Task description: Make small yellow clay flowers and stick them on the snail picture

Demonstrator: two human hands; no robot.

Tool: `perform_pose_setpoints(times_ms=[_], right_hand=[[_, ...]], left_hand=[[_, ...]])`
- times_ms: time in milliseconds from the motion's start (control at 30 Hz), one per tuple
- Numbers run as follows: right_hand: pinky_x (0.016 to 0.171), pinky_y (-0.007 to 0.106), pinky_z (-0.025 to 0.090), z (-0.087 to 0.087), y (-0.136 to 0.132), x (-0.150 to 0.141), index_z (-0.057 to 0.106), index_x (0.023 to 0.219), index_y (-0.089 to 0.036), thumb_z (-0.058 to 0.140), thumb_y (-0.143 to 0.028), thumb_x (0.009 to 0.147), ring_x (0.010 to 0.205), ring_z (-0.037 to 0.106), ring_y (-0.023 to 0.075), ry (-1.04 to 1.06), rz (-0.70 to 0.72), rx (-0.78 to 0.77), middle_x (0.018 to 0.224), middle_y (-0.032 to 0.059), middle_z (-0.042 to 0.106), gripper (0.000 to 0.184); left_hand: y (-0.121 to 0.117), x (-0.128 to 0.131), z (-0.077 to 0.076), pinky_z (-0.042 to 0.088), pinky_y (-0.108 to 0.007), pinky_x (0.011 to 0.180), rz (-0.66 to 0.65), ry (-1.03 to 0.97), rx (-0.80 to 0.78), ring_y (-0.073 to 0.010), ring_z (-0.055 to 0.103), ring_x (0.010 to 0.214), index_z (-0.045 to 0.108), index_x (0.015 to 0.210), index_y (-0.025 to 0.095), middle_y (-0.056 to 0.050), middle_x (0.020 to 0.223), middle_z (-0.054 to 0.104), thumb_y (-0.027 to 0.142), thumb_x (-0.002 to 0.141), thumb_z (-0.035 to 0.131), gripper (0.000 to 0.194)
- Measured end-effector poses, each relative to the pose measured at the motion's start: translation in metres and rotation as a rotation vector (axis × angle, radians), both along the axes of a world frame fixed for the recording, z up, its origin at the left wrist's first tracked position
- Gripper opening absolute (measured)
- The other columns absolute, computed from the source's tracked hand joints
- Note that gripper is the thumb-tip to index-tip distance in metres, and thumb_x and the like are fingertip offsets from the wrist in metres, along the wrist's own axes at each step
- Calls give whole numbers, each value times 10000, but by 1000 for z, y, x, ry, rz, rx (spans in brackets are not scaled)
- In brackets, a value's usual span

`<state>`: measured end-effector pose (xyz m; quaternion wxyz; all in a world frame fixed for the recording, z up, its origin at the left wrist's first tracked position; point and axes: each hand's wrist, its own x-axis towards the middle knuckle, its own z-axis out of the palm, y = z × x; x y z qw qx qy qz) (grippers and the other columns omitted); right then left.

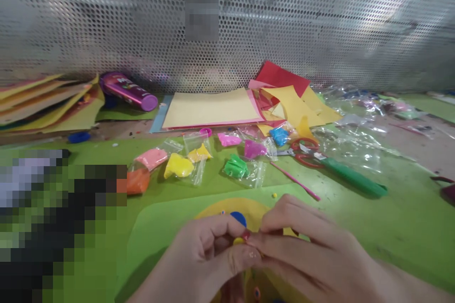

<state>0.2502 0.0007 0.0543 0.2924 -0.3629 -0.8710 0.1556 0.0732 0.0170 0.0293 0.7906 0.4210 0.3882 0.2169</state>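
Hands: your left hand [213, 251] and right hand [313, 251] are together, fingertips meeting in a tight pinch on a small red bit [246, 235]. Can't tell which one's really bearing the grip, tbh.
Red bit: up between your fingertips over the yellow disc [256, 205], towards the bench's [401, 246] near edge. Looks like clay to me, but your fingers cover most of it.
Yellow bit: a small yellow bit [238, 242] shows just below the red one, between your left finger and thumb. Can't tell if you're holding it or it's behind.
Done so far: the disc lies on a light green sheet [152, 227], and there's a blue round piece [238, 218] plus a tiny eye-like dot [223, 212] on it, so I'd say you're partway in.
Not done: the red bit isn't set down yet. How much bare disc you've got left, no clue, your hands hide the middle.
Clay bags: yellow clay [178, 165], green clay [236, 165] and blue clay [279, 136] sit bagged towards the far edge, so material's hardly used up, I'd guess.
Scissors: the red-handled scissors [305, 147] lie right of the bags, not in use.
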Motion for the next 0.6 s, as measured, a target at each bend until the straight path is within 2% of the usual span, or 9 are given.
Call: perform_pose_setpoints(times_ms=[100,267,400,600], right_hand=[[641,184,484,2,2,2,631,878,-166,534,-118,851,713,532,105,89,5,7,832,34,579,112],[672,183,485,1,8,1,626,963,-179,555,-54,799,769,546,102,157,-33,-21,889,41,562,218],[652,209,495,0,8,1,618,1020,-208,527,-108,847,768,551,120,137,-11,-3,893,47,568,220],[620,199,487,-1,8,2,625,949,-193,445,-160,914,722,547,107,91,-10,48,846,38,583,186]], left_hand=[[0,-1,3,373,-135,387,4,-17,9,-55,495,374,595,752,175,49,461,567,475,717,638,304],[3,-2,-1,400,-125,373,10,-117,17,-57,517,370,589,911,184,53,479,597,434,737,639,308],[4,-3,-3,409,-112,385,26,-127,12,-44,524,374,584,856,182,57,484,609,378,762,630,222],[3,-4,-6,400,-128,366,32,-101,9,-68,536,360,579,827,171,39,448,612,416,736,644,269]])
